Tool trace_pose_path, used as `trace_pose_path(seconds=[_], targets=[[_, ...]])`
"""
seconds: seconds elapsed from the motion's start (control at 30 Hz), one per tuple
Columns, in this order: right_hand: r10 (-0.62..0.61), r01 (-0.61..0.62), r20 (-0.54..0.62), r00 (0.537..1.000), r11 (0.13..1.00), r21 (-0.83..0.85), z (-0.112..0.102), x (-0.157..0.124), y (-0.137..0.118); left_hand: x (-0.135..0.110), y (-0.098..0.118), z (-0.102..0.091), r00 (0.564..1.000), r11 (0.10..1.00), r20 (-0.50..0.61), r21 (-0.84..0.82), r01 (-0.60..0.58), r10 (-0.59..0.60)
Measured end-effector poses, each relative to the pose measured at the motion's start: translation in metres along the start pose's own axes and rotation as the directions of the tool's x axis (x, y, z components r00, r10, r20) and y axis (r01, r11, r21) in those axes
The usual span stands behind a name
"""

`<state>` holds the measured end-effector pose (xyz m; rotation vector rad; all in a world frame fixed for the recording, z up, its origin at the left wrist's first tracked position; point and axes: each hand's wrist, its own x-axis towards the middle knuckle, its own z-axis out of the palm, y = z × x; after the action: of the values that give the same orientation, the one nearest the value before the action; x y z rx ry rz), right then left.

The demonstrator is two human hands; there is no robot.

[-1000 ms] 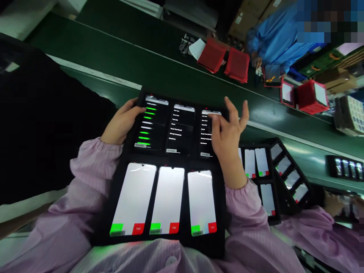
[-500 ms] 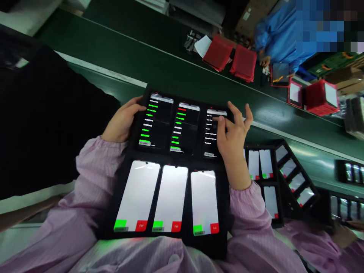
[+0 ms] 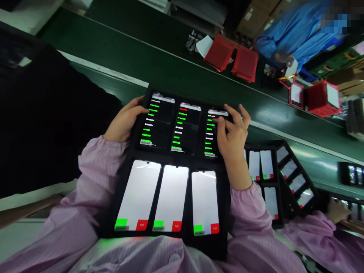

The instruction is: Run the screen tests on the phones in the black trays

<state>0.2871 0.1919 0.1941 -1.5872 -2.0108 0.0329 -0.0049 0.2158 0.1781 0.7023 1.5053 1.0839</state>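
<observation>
The left hand (image 3: 121, 123) grips the upper left edge of a black tray (image 3: 155, 153), thumb laid across the rim beside the top left phone (image 3: 160, 129), the other fingers mostly hidden behind the edge. Its forearm slants up from the lower left. The right hand (image 3: 234, 136) has nothing in its grasp: thumb and index finger are close together over the top right phone (image 3: 210, 138), the remaining fingers spread and raised; whether a fingertip touches the glass cannot be told. Its forearm leans inward from the lower right.

The tray is directly before the torso, its long side running away from the body. It carries six phones in two rows of three, long axes pointing outward, notches at the far ends. The left phones tilt rightward at the top, while the bottom right phone (image 3: 205, 201) stands nearly straight. The far row shows dark screens with text lists; the near row is white, with green and red boxes at the near ends.

To the right, a second tray (image 3: 279, 197) and an angled tray (image 3: 290, 201) hold more lit phones.
</observation>
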Motion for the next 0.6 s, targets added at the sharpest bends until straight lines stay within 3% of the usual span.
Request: trace_pose_path(seconds=[0.27, 0.4, 0.6], targets=[[-0.078, 0.08, 0.104, 0.991, 0.997, -0.01, -0.003, 0.002, -0.007, 0.012, -0.009, -0.002, 0.998, 0.998, 0.042, 0.045, -0.053, 0.051], [-0.133, 0.139, 0.207, 0.969, 0.99, -0.017, -0.001, 0.002, -0.02, 0.014, -0.007, 0.002, 0.999, 0.994, 0.002, 0.099, -0.04, 0.04], [-0.115, 0.125, 0.276, 0.954, 0.992, -0.02, 0.004, 0.002, -0.03, -0.001, 0.004, 0.011, 0.998, 0.993, -0.068, 0.118, 0.018, -0.01]])
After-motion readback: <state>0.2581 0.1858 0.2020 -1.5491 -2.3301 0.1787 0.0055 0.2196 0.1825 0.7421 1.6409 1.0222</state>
